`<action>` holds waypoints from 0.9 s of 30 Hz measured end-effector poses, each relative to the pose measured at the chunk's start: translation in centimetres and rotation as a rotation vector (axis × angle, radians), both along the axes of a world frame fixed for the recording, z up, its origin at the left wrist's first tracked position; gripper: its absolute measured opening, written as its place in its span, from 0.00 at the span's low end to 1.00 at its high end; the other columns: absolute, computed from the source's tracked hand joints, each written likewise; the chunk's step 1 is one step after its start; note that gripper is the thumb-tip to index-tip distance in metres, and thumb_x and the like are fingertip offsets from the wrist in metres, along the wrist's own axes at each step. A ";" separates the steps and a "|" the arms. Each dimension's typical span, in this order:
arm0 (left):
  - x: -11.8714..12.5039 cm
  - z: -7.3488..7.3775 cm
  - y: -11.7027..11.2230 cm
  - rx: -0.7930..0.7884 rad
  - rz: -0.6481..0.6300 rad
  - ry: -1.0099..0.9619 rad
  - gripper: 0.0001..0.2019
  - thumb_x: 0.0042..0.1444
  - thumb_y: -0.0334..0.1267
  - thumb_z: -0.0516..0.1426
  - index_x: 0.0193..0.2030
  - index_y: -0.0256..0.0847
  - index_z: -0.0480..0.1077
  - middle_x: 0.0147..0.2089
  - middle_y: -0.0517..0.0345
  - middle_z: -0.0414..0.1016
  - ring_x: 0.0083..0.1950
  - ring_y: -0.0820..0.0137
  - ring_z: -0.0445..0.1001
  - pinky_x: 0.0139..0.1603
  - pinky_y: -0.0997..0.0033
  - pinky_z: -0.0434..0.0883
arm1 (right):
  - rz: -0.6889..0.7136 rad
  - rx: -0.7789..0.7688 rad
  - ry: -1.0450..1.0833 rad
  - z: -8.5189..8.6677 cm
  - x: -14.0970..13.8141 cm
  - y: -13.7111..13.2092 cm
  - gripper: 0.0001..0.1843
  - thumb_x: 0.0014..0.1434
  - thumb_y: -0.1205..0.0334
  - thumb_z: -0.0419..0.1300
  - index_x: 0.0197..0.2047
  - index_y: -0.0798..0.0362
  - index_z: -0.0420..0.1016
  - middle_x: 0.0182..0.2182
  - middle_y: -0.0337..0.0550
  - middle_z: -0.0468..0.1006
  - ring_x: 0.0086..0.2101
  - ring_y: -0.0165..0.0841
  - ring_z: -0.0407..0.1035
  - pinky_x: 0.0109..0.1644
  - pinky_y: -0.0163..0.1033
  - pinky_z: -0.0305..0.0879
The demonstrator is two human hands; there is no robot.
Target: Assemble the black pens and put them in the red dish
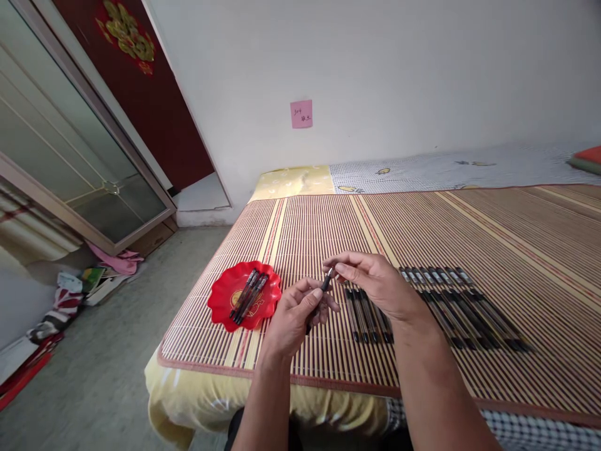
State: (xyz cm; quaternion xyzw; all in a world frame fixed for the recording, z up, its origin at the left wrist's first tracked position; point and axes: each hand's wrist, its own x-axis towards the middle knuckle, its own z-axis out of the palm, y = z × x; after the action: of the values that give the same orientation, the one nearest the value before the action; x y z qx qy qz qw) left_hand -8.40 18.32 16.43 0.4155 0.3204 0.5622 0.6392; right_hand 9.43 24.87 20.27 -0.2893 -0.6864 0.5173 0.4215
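Held in my left hand [300, 307] is a black gel pen [325, 283], its silver tip pointing up and away from me. The thumb and fingers wrap round the barrel. My right hand [364, 275] is at that tip, thumb and fingertips pinched together. Whether they grip the tip or some small part there is too small to tell. Below the right hand, several pen barrels [360, 316] lie side by side on the mat. Right of my forearm lie more pens [469, 319], with a row of clear-and-black pen caps [436, 275] above them.
A red scalloped dish [218, 294] with a few capped pens [248, 297] sits left of my hands. The striped bamboo mat [319, 232] covers a bed whose yellow sheet [211, 401] hangs at the front edge. A wall with a pink note [301, 114] stands behind.
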 end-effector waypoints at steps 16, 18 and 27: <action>0.2 -0.1 -0.3 0.003 0.018 0.055 0.12 0.61 0.44 0.66 0.41 0.37 0.72 0.32 0.53 0.83 0.25 0.79 0.67 0.26 0.78 0.57 | 0.002 0.015 -0.027 -0.2 0.0 0.1 0.09 0.60 0.53 0.68 0.37 0.50 0.80 0.33 0.41 0.80 0.35 0.33 0.74 0.42 0.40 0.71; 0.3 -0.1 -0.3 0.004 0.031 0.081 0.13 0.61 0.44 0.65 0.42 0.37 0.72 0.32 0.53 0.83 0.25 0.78 0.68 0.27 0.77 0.58 | -0.028 0.038 -0.063 -0.4 0.0 0.2 0.11 0.60 0.52 0.69 0.35 0.50 0.80 0.32 0.41 0.79 0.34 0.33 0.73 0.40 0.41 0.70; 0.3 0.0 -0.4 0.005 0.042 0.070 0.12 0.62 0.44 0.65 0.41 0.38 0.72 0.33 0.53 0.83 0.26 0.78 0.68 0.27 0.76 0.58 | -0.008 0.043 -0.047 0.3 0.4 -0.1 0.11 0.66 0.52 0.62 0.43 0.48 0.83 0.41 0.45 0.83 0.44 0.37 0.76 0.50 0.44 0.71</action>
State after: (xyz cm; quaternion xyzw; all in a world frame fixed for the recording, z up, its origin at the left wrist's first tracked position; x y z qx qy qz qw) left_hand -8.08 17.96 16.39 0.4297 0.3500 0.5613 0.6147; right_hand 9.84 24.79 20.54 -0.2950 -0.7059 0.4936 0.4136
